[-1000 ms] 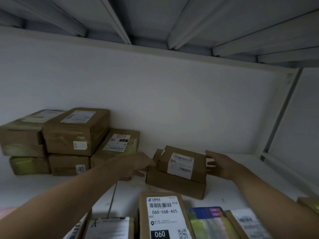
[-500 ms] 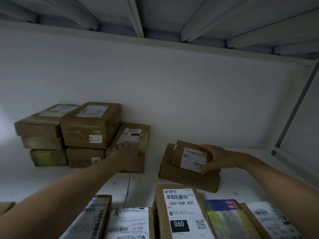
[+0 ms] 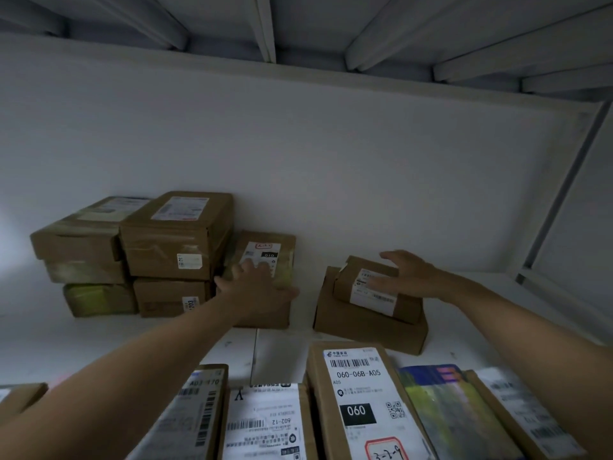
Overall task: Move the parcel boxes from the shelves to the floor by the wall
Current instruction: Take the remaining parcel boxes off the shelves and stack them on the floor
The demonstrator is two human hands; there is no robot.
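Two stiff, probably light cardboard parcels on the shelf (image 3: 497, 310), head view: left hand (image 3: 257, 287) lies flat-fingered on the labelled box (image 3: 285, 242), right hand (image 3: 408, 273) hovers spread, empty, over the small box (image 3: 374, 293) atop a flat box (image 3: 365, 330); grip opposite side walls.

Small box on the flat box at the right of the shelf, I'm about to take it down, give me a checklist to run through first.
1. Right-hand grip closed on the small box: not ok, its fingers are spread open over it.
2. Small box top bare: ok, nothing sits on it.
3. Flat box underneath lying flat on the shelf: ok.
4. Left-hand grip free to help: not ok, it rests on the leaning box.
5. Way out over the front-row parcels: cannot tell, they line the near shelf edge.
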